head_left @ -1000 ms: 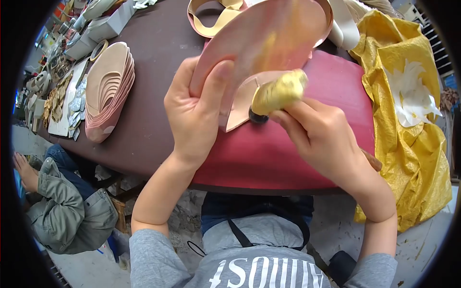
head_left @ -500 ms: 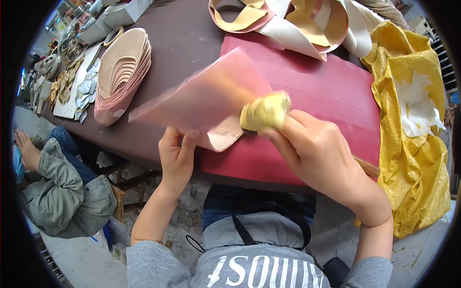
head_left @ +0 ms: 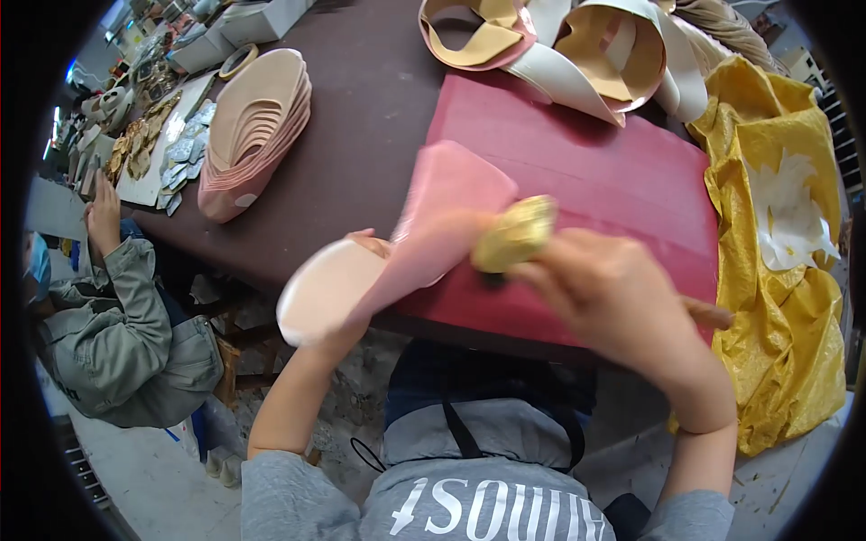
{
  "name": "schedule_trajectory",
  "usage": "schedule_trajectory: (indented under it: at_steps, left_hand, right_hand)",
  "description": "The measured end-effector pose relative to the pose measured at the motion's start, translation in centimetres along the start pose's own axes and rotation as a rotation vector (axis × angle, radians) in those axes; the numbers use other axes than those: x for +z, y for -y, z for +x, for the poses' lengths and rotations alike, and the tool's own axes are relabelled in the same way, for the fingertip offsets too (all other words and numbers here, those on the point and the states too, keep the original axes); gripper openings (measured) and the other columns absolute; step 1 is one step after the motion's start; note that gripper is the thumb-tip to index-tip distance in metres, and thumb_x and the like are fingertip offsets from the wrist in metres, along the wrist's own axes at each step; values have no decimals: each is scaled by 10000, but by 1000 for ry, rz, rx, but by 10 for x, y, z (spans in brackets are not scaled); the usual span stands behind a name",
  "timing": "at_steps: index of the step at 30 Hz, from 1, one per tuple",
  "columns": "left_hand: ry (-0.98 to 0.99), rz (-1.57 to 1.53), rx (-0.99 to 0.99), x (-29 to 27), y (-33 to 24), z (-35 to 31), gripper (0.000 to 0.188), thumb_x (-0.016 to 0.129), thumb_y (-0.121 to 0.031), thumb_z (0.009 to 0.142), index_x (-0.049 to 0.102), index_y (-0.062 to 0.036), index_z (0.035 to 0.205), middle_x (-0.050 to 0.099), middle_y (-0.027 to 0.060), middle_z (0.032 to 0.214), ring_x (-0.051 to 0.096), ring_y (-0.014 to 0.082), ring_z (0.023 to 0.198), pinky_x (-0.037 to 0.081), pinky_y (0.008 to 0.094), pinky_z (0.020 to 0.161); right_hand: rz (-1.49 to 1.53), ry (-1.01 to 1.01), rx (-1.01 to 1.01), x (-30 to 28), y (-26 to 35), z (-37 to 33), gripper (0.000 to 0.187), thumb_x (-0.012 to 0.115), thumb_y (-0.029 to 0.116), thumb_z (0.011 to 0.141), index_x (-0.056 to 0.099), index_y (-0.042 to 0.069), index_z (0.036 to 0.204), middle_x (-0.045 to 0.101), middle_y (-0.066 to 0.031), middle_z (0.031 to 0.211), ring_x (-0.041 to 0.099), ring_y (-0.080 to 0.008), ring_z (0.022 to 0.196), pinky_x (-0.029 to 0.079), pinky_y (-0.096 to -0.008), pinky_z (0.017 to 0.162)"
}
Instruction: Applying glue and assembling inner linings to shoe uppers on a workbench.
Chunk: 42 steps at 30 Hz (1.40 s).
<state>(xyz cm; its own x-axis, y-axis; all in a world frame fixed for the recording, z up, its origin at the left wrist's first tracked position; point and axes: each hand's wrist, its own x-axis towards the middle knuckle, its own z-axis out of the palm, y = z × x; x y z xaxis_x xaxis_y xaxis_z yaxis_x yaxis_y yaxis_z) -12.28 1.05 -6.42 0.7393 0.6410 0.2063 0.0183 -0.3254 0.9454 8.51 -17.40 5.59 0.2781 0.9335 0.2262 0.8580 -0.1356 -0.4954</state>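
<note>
Pink piece (head_left: 422, 236): pinched by left hand (head_left: 369, 241).
Yellow-headed hammer (head_left: 516, 236): gripped in right hand (head_left: 609, 288).
White box (head_left: 271, 24): seen at 11 o'clock, contents indistinct.
Yellow sack (head_left: 778, 329): draped at 3 o'clock.

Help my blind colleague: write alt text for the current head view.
The left hand holds a curved pink piece; the right hand grips a yellow-headed tool above a red mat. Nested pink pieces lie on the brown table, at left.

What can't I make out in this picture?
In the head view:
Left hand: mostly hidden behind the curved pink piece.
Right hand: blurred, finger placement unclear.
Yellow-wrapped tool: handle mostly covered by that hand.
Co-worker: cut off by the left edge.
Silvery pieces: too small to identify.
</note>
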Motion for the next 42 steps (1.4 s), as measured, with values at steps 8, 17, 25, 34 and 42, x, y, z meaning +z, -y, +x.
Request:
schedule_trajectory:
  at_steps: [8,17,25,34,42]
  left_hand:
    - [-267,-387,193,15,-56,43,85,567,-108,968,579,-34,1008,553,23,876,465,78,753,391,230,660]
    - [512,455,669,49,-137,62,345,775,-357,771,597,-63,803,627,25,781,566,202,654,487,355,767]
    - [781,237,520,16,-121,75,248,748,-265,836,602,-67,815,625,31,783,611,198,770,466,419,912]
    - [-180,520,727,-98,-93,122,160,616,-64,891,602,-35,1048,663,75,966,591,223,744,472,303,678]
    - [-3,1416,560,-149,-8,97,195,652,-257,849,613,-67,876,580,53,732,553,250,672,476,336,734]
  right_hand:
    - [-366,-387,288,-49,-113,-49,458,696,27,791,649,85,1243,681,-48,912,609,-187,776,499,-314,755]
    - [-360,-141,-334,-58,-26,-16,511,762,78,694,649,91,1193,697,-24,987,634,-144,975,376,-430,1087]
    - [205,41,-143,-70,-89,-54,349,755,65,698,695,60,1041,690,-54,924,622,-153,799,429,-397,1004]
    - [426,-304,336,-17,-99,-48,171,640,33,840,678,-4,1003,681,-83,921,605,-192,783,467,-266,750]
    - [216,-255,212,3,-104,-41,143,642,17,816,673,14,955,651,-68,853,557,-206,710,445,-297,685]
